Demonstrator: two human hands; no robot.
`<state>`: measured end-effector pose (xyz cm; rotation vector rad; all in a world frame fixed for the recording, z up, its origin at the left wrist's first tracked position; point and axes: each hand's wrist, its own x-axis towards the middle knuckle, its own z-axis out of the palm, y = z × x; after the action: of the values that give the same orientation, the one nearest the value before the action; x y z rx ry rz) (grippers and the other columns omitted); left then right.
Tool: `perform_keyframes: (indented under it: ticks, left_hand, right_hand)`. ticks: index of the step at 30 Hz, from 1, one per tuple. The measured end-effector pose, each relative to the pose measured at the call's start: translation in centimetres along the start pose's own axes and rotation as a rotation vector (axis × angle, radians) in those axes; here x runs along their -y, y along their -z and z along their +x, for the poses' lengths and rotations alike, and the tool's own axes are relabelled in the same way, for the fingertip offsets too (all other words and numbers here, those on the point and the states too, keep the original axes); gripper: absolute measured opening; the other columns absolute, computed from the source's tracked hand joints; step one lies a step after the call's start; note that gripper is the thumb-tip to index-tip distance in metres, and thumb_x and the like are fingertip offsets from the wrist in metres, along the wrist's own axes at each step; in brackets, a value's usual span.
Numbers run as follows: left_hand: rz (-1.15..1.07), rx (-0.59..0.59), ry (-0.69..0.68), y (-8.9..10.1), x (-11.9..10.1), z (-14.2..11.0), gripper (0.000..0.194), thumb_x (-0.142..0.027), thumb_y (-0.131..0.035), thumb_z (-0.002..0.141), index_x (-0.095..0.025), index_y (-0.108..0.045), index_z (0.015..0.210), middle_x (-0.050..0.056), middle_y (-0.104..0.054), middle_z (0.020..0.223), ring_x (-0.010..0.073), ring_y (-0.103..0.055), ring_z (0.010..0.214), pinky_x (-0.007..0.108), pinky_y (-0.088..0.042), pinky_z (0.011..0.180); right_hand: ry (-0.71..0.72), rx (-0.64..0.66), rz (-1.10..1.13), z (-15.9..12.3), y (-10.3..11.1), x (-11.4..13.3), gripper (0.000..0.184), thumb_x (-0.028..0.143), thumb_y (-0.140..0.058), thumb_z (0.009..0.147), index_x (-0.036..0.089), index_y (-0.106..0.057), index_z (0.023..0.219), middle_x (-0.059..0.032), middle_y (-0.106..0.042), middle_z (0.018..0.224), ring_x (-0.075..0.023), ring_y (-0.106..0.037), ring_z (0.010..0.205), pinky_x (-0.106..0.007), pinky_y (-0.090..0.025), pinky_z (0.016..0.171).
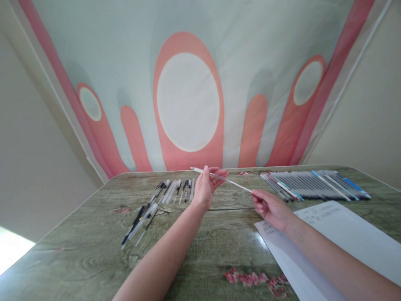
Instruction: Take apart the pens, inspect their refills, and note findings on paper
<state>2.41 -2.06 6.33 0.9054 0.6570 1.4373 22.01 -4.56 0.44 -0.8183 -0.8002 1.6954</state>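
Note:
My left hand (pixel 206 186) is raised above the table's far middle. Between its thumb and fingers it pinches a clear pen barrel (pixel 216 175), tilted with its far end up to the left. My right hand (pixel 271 208) pinches the outer end of a thin pale pen refill (pixel 238 185). That refill lines up with the barrel and its other end appears to be inside it. Both hands are clear of the tabletop, the right one over the corner of a white sheet (pixel 335 243) with handwriting.
Several loose pen parts (pixel 179 189) lie in a row left of my left hand. Nearer, black and clear pen pieces (pixel 140 223) lie in a pile. A long row of pens (pixel 304 184) lies at the back right. The wood-patterned table (pixel 95 234) meets a patterned backdrop (pixel 187 159).

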Motion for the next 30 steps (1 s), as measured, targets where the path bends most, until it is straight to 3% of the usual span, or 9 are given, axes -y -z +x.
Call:
perform_keyframes:
  ticks: [18, 30]
  left_hand:
    - [-0.007, 0.012, 0.017, -0.2, 0.2, -0.2, 0.04, -0.049, -0.041, 0.079, -0.012, -0.053, 0.088, 0.014, -0.066, 0.085, 0.0221, -0.061, 0.086, 0.038, -0.043, 0.082]
    - [-0.034, 0.07, 0.049, -0.7, 1.8, -1.2, 0.039, -0.048, -0.042, 0.079, -0.011, -0.052, 0.088, 0.014, -0.066, 0.084, 0.023, -0.062, 0.084, 0.04, -0.042, 0.083]
  right_hand:
    - [-0.008, 0.001, 0.001, 0.0, 0.1, -0.1, 0.015, 0.026, -0.066, 0.068, 0.015, -0.057, 0.065, 0.003, -0.05, 0.058, -0.0025, -0.038, 0.042, -0.015, -0.031, 0.035]
    - [0.033, 0.005, -0.093, -0.6, -1.1, -0.5, 0.016, 0.03, -0.066, 0.068, 0.016, -0.057, 0.07, 0.0042, -0.047, 0.058, -0.003, -0.037, 0.044, -0.015, -0.029, 0.037]
